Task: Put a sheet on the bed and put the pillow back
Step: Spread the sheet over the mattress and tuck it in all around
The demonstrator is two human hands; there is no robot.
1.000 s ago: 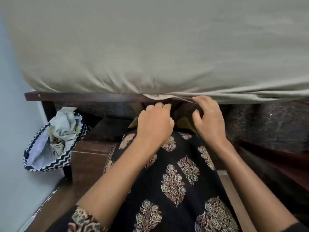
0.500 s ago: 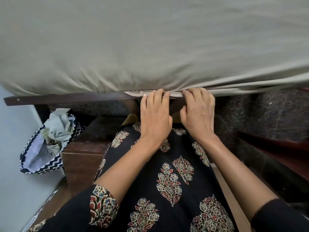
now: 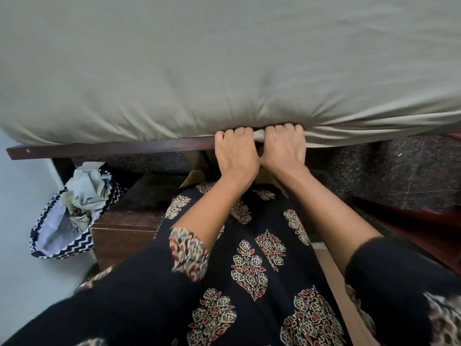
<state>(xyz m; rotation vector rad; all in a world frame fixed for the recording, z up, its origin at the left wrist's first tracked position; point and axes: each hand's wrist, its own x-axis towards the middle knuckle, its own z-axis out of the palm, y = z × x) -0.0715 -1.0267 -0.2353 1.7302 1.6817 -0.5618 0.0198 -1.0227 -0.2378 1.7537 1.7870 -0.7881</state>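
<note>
Quick status from my end: the sheet (image 3: 224, 71) is on and covers everything of the bed I can see, pulled fairly smooth on top, with creases fanning out from the near edge where the tucking is happening. The left hand (image 3: 235, 156) and right hand (image 3: 283, 148) sit side by side, touching, at that near edge just above the dark wooden rail (image 3: 112, 149). Both have fingers curled onto the sheet's hem, tips buried in the gap above the rail, and a little wad of fabric is bunched between them. So I'd call it the tuck-in stage. The stretch of edge to the left looks already tucked, while to the right the sheet hangs looser over the rail, so that side probably needs doing next. No pillow anywhere in view, so that part is all still to come, I reckon. Down on the left there's a zigzag-trimmed bag (image 3: 59, 240) with crumpled cloth (image 3: 87, 193) stuffed in it.
</note>
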